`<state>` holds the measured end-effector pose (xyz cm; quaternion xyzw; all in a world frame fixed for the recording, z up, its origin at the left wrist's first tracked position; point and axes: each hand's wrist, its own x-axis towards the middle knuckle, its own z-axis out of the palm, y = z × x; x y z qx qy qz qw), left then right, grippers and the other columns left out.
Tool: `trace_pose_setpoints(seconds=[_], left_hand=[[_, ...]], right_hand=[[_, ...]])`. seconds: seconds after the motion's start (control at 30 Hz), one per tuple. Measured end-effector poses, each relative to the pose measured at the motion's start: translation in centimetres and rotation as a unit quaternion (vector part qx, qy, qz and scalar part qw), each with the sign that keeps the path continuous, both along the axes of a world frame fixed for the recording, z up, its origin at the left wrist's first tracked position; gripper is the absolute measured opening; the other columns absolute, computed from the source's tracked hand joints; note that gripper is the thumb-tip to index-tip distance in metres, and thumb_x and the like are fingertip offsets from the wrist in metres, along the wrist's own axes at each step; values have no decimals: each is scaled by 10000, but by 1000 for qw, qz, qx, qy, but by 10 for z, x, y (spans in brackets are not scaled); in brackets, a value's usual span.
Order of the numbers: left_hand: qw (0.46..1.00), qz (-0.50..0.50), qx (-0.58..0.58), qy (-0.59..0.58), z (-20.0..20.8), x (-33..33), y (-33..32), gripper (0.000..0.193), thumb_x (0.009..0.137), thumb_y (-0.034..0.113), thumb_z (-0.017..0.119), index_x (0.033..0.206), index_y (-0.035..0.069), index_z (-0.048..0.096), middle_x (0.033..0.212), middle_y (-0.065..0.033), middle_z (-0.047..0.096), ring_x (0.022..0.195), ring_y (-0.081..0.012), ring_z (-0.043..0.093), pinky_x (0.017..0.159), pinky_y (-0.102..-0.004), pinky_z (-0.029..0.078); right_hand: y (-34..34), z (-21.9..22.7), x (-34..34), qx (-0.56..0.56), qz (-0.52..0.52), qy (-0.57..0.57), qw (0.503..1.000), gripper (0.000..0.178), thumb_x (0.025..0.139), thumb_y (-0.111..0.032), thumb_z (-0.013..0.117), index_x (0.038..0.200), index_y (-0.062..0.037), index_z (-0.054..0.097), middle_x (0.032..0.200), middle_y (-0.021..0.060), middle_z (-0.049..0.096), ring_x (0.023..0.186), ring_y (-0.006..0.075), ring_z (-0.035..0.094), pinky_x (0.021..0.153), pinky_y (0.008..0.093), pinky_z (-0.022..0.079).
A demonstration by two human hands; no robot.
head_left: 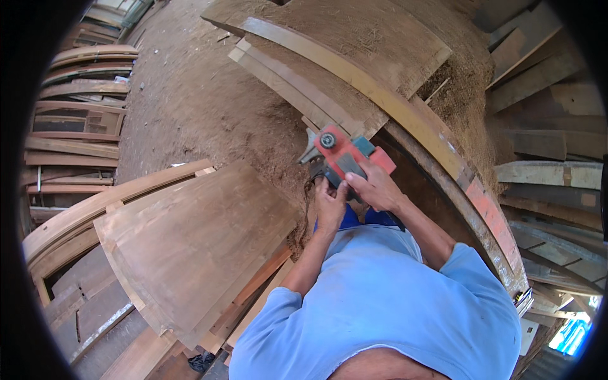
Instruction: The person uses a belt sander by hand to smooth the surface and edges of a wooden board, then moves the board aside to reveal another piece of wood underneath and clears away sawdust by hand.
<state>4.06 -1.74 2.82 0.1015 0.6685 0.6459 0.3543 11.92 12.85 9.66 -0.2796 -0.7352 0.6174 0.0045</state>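
- Your right hand (375,189) is wrapping over the rear of the red electric planer (345,155), fingers curled down and closed around its dark grip.
- Your left hand (330,204) is sitting just beside the right one, touching it, fingers folded against the lower back end of the planer; how firmly it is gripping, you cannot tell from this angle.
- The planer is lying directly ahead of both hands, its grey front shoe pointing away from you and to your left, its body tilted along the edge of the work.
- Under and beyond the planer, a curved wooden panel (354,44) is stretching away from your hands, with a long arched rail (386,101) running along its near side.
- To the right of your right hand, that arched rail is continuing down past your elbow, turning reddish near its lower end.
- To the left of your left hand, well apart, another curved wooden panel (190,240) is resting flat on stacked boards.
- Between that panel and your hands, wood shavings (253,145) are covering the dirt floor (183,82).
- Far to your left, arched door frames (79,107) are lying in a pile.
- Far to your right, loose planks (544,158) are lying stacked on one another.
- Your blue shirt (386,297) is filling the space below both forearms.
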Motion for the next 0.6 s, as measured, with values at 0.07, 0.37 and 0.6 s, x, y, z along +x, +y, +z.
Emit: trace_pose_setpoints(seconds=[0.07,0.37,0.6], left_hand=[[997,-16,-58,49,-18,12,-1,330,944,198,728,1188,-9,649,1037,-113,653,858,-168,630,755,-322,530],[983,5,-151,105,-52,11,5,375,910,218,764,1194,0,651,1005,-152,599,902,-240,640,778,-352,548],[977,-16,-181,115,-10,-45,26,342,918,158,754,1180,-32,646,1045,-155,596,949,-233,690,780,-325,573]], right_hand=[[4,-5,16,0,12,-27,1000,571,957,-465,583,1109,84,618,949,262,678,922,363,697,833,448,522],[17,-13,11,-21,6,-37,999,591,930,-534,634,1053,45,636,857,202,684,746,308,716,710,422,548],[29,-30,-35,24,35,-55,998,727,903,-654,579,1031,60,626,885,257,663,905,420,673,802,495,506]])
